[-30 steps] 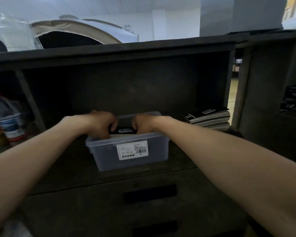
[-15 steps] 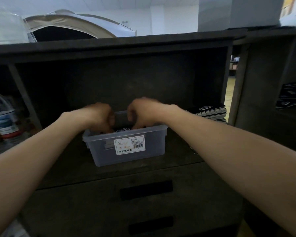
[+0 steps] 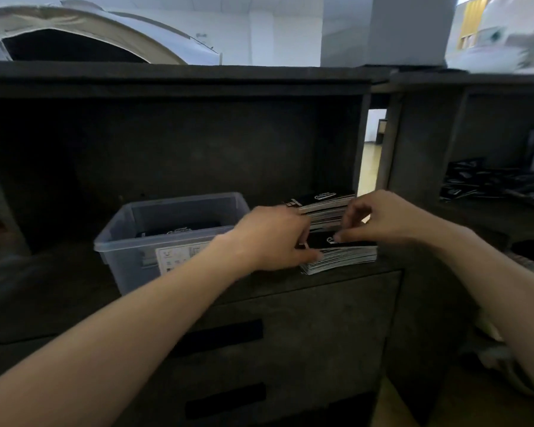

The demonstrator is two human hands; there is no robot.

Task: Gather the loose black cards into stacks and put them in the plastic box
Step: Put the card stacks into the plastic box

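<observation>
Both hands have left the plastic box (image 3: 127, 269), where they were a half second ago, and gone right to the front stack of black cards (image 3: 346, 257) beside it. The left hand (image 3: 275, 238) has a closed grip on that stack's left end, fingers curled over the top and thumb at the front edge. The right hand (image 3: 383, 217) arches over the stack with fingers bent, its grip pinching at the top card near the white print. Both forearms reach forward and inward, wrists roughly level with the shelf (image 3: 50, 278).

This stack lies on the shelf, just right of the box and apart from it. A rear stack of black cards (image 3: 324, 203) sits behind it. Inside the box, more black cards (image 3: 179, 231) lie flat. Loose black cards (image 3: 490, 183) are scattered in the compartment to the right.
</observation>
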